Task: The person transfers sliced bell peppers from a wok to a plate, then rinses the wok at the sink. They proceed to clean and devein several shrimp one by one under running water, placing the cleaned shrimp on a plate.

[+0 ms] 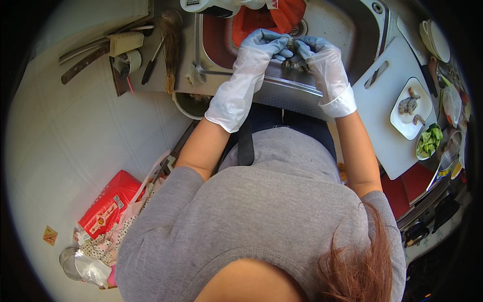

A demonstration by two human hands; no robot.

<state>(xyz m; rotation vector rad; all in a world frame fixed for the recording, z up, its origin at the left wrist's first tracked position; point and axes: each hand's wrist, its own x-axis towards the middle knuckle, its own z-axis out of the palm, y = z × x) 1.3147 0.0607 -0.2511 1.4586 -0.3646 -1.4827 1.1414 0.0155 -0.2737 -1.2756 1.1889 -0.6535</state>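
Note:
Both my hands wear rubber gloves, blue at the fingers and whitish at the cuffs. They meet over the near edge of the steel sink (pixel 339 22). My left hand (pixel 267 44) and my right hand (pixel 314 49) pinch a small greyish shrimp (pixel 291 46) between them, partly hidden by the fingers. Just below the fingers, dark shrimp scraps (pixel 295 66) lie at the sink's front rim. Behind my left hand, a red plastic bag (pixel 247 23) sits open in the basin. Several peeled shrimp (pixel 407 105) rest on a white plate (pixel 403 127) to the right.
The plate stands on a white cutting board (pixel 381 136), beside a bowl of green leaves (pixel 429 141). A white bowl (pixel 439 41) is farther back. On the left counter lie a whisk brush (pixel 170 56) and a black-handled knife (pixel 149 71). A pail (pixel 190 105) is below the counter.

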